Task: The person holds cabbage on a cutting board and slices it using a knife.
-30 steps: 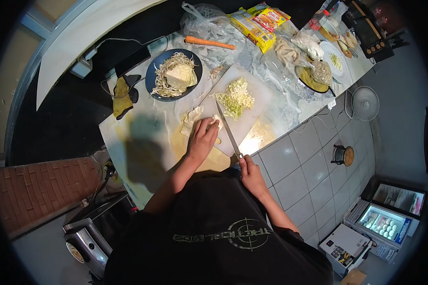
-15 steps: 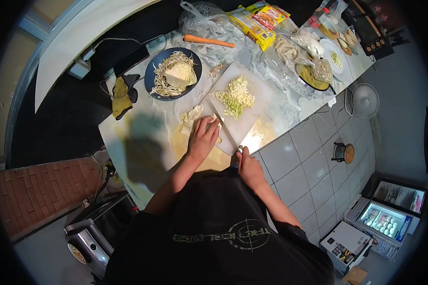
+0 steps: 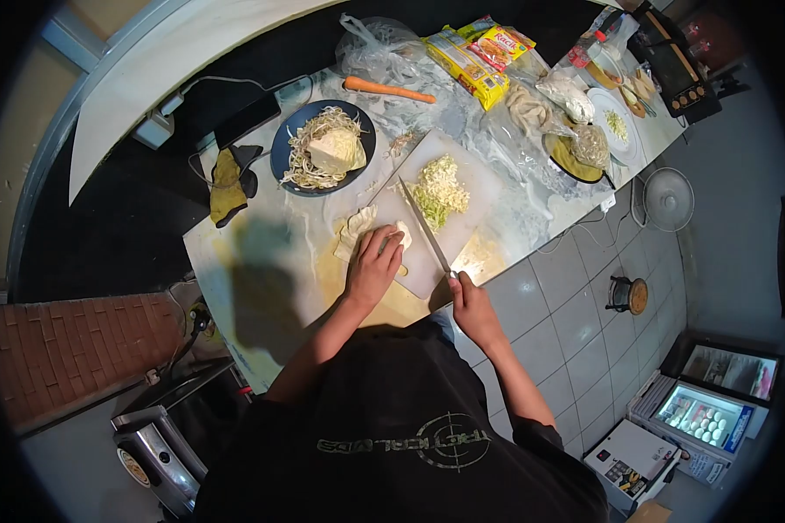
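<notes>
My left hand (image 3: 377, 266) is closed, its curled fingers pressing a piece of cabbage (image 3: 403, 233) at the left edge of the white cutting board (image 3: 420, 272). In my right hand (image 3: 474, 307) is the handle of a knife (image 3: 427, 223). Its blade points away from me and lies along the left side of a heap of shredded cabbage (image 3: 445, 185) on the board. Loose cabbage leaves (image 3: 351, 232) lie on the table just left of my left fingers. Under those fingers, part of the cabbage piece is hidden.
Beyond the board, a dark blue plate (image 3: 281, 153) carries bean sprouts (image 3: 309, 179) and a cabbage chunk (image 3: 335, 152). A carrot (image 3: 389, 89), yellow seasoning packets (image 3: 467, 65) and plastic bags (image 3: 377, 48) lie farther back. A white plate (image 3: 630, 139) stands right. The table's edge (image 3: 532, 253) runs near my right hand.
The knife has moved right, away from my left fingers and against the shredded heap. My right hand has shifted slightly right with it. My left hand still presses the cabbage.
</notes>
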### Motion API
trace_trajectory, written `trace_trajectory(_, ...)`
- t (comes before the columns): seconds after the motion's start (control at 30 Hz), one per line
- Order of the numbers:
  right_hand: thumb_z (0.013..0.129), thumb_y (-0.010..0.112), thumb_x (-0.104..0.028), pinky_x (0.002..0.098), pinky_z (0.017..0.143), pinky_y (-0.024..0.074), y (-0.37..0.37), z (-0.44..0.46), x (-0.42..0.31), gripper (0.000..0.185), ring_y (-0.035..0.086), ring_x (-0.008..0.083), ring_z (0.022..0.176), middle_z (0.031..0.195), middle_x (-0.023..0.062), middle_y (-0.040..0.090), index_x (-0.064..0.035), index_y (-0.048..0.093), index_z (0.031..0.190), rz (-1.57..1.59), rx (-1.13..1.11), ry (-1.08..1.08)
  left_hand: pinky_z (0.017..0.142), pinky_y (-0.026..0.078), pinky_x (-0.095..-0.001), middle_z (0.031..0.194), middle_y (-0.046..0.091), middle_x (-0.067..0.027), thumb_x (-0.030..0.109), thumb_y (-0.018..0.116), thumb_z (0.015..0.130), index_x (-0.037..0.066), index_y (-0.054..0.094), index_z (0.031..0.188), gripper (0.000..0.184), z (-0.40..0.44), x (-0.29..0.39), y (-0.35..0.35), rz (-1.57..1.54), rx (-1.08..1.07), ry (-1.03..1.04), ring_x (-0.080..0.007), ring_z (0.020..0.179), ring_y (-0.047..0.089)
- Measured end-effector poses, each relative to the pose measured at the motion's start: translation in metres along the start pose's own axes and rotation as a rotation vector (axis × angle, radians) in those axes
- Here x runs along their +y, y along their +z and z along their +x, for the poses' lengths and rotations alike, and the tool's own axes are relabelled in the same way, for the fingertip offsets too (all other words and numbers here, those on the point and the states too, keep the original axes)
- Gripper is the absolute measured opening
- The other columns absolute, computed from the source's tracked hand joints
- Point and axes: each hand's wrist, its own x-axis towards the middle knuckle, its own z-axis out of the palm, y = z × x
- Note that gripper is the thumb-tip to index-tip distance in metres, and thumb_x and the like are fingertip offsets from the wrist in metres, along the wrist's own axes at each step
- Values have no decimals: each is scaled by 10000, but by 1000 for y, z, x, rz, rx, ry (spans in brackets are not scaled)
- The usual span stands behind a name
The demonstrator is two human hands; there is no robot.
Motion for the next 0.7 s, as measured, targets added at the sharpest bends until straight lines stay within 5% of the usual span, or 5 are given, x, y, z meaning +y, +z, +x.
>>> trace_trajectory(0.37,1090,413,-349,522,691,444,-3,-12,-14,415,573,520,763,763,319,592,42,546,1045,109,-136,110,907,488,-410,1145,609,-113,1,701,835,40,673,1140,309,1,0,0,20,9,23,-324,1056,586)
trace_trajectory(0.7,1084,414,-329,583,633,472,13,-12,-9,354,600,534,714,702,314,602,13,488,1033,-124,-105,44,906,486,-402,1135,608,-101,16,700,841,45,684,1122,283,-1,-1,1,22,20,26,-310,1051,586)
